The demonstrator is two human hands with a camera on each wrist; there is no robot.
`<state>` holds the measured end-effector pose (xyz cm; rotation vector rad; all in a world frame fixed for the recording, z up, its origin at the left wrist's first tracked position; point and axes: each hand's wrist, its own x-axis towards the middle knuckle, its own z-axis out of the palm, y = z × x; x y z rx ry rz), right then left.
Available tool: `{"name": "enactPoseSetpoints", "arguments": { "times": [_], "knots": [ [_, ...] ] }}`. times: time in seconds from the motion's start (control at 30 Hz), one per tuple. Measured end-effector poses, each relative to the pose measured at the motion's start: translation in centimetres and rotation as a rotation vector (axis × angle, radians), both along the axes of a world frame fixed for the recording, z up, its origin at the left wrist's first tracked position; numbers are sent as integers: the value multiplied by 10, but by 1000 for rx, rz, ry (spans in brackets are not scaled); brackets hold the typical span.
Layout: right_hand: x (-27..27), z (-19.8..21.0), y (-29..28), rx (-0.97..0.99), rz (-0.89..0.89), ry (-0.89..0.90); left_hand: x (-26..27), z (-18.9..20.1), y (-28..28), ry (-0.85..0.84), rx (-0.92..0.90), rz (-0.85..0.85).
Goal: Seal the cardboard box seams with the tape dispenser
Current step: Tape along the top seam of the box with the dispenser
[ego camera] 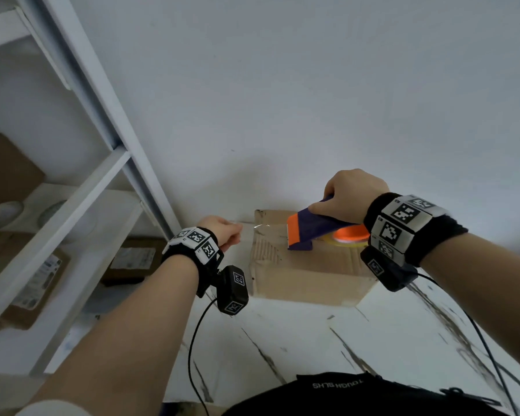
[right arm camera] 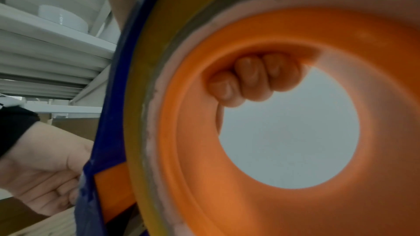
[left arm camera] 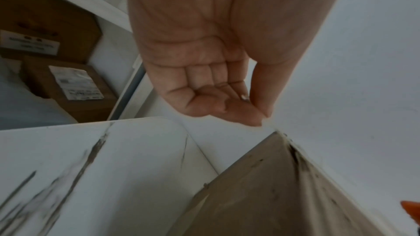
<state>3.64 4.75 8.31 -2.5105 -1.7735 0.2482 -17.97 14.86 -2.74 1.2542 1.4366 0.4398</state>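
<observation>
A cardboard box (ego camera: 306, 271) stands on the white marbled table (ego camera: 373, 334), against the wall. My right hand (ego camera: 351, 190) grips the handle of the purple and orange tape dispenser (ego camera: 309, 232), which hovers just over the box top. In the right wrist view the dispenser's orange spool (right arm camera: 284, 195) fills the frame, and my curled fingers (right arm camera: 254, 78) show through its hole. My left hand (ego camera: 234, 231) is off the box's far left corner; thumb and forefinger (left arm camera: 256, 114) pinch the end of the clear tape (ego camera: 261, 226) stretched from the dispenser. The box corner (left arm camera: 272, 186) lies just below that hand.
A white shelf unit (ego camera: 81, 187) stands to the left, holding labelled cardboard parcels (ego camera: 36, 280) and white bowls (ego camera: 0, 214). The wall (ego camera: 312, 100) is directly behind the box. Black cables (ego camera: 192, 349) hang from both wrist cameras over the table.
</observation>
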Motion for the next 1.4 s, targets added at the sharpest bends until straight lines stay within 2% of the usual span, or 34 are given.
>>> {"name": "enactPoseSetpoints", "arguments": {
  "times": [0.17, 0.3, 0.37, 0.5, 0.73, 0.87, 0.93, 1.07, 1.13, 1.23, 1.3, 1.33, 1.4],
  "knots": [
    [-10, 1, 4, -24, -35, -38, -7, -5, 7, -54, -50, -79],
    [-15, 1, 6, -37, -57, -59, -6, -12, 6, -44, -11, -93],
    [-17, 1, 6, -45, -60, -72, -3, -15, 5, 35, 52, -147],
    [-20, 0, 7, -45, -58, -95, 7, -11, 0, 268, 210, -370],
    [-17, -2, 5, -38, -71, -113, 16, -8, -1, 389, 260, -515],
    [-14, -3, 4, -40, -78, -108, 11, -15, -8, 619, 285, -628],
    [-12, -3, 3, -39, -73, -109, 9, -19, -15, 592, 295, -575],
    [-8, -3, 2, -37, -75, -95, 11, -5, -16, 327, 413, -406],
    [-7, -3, 2, -36, -69, -90, 15, 5, -18, 136, 345, -321],
    [-6, -4, 2, -37, -58, -82, 21, 10, -32, 14, 136, -301],
    [-5, -5, 1, -33, -50, -76, 24, 12, -44, 7, 22, -349],
    [-4, -5, 1, -32, -46, -72, 25, 13, -48, 64, 41, -397],
    [-2, -5, 1, -35, -37, -64, 24, 16, -51, 233, 197, -497]
  ]
}}
